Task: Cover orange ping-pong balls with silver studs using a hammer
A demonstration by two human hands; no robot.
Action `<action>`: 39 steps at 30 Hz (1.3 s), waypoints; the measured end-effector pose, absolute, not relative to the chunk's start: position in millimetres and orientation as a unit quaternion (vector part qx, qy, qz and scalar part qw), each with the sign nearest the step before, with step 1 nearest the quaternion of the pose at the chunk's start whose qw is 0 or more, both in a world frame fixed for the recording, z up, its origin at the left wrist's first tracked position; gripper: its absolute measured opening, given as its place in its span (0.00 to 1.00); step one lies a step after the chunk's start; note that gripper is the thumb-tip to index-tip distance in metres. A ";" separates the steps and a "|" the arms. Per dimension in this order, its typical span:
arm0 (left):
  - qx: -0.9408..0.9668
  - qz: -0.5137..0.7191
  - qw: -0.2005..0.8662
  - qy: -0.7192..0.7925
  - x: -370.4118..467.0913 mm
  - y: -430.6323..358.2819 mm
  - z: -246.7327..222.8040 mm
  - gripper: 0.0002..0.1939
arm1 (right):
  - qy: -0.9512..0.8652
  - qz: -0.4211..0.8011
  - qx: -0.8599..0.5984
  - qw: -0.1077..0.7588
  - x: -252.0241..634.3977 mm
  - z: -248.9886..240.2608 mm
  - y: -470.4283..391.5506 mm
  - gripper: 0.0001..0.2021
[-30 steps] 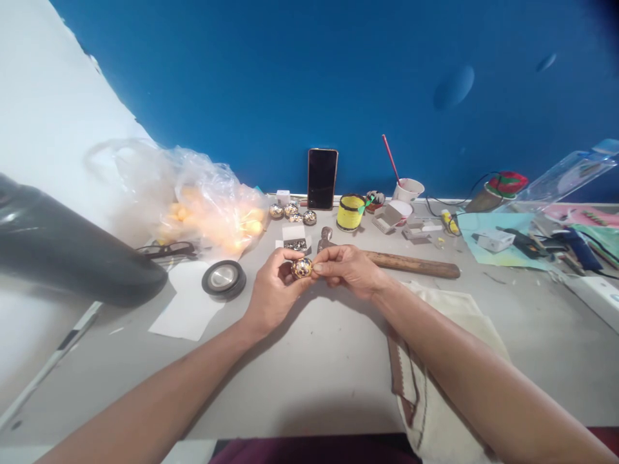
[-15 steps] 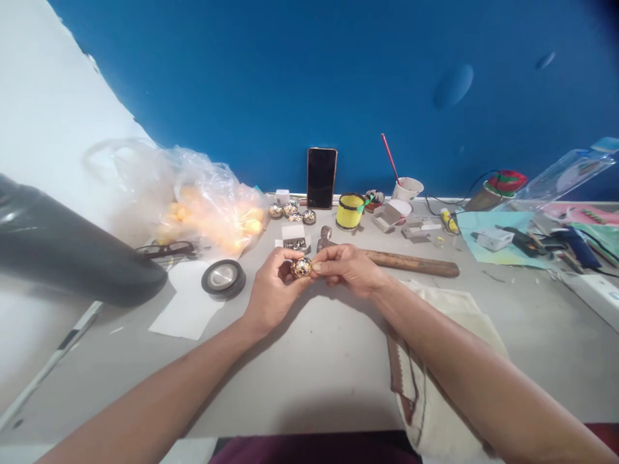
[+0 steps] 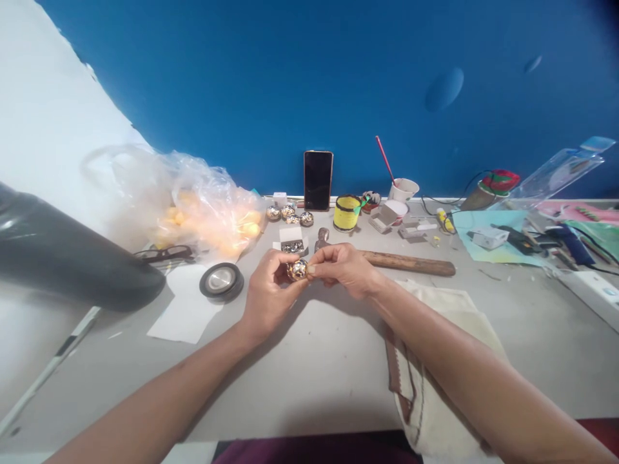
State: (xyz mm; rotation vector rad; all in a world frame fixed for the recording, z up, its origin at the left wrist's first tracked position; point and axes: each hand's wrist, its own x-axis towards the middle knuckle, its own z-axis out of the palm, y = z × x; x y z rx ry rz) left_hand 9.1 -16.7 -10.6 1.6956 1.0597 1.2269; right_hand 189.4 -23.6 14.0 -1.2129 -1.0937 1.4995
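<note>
Between the thumb and fingers of my left hand is a small ball studded with shiny metal tacks, yellow showing in the gaps. My right hand is closed in a pinch against the ball's right side; whatever its fingertips hold is too small to make out. Just beyond the ball lies an open small box of tacks. Several similar shiny studded balls sit farther back. A hammer with a wooden handle lies behind my right hand.
A plastic bag of yellow-orange balls stands at left, near eyeglasses and a roll of black tape. A phone leans on the wall beside a yellow container. Under my right forearm is a folded cloth.
The view has shifted slightly. The ball has turned a little in my left fingers, its surface now catching more light. My right fingers stay pressed at its side.
</note>
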 end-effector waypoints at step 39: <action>0.489 0.381 0.670 0.408 9.4 -0.5 -5.7 0.22 | -0.710 0.087 -0.696 0.066 247.3 3.3 -4.7 0.11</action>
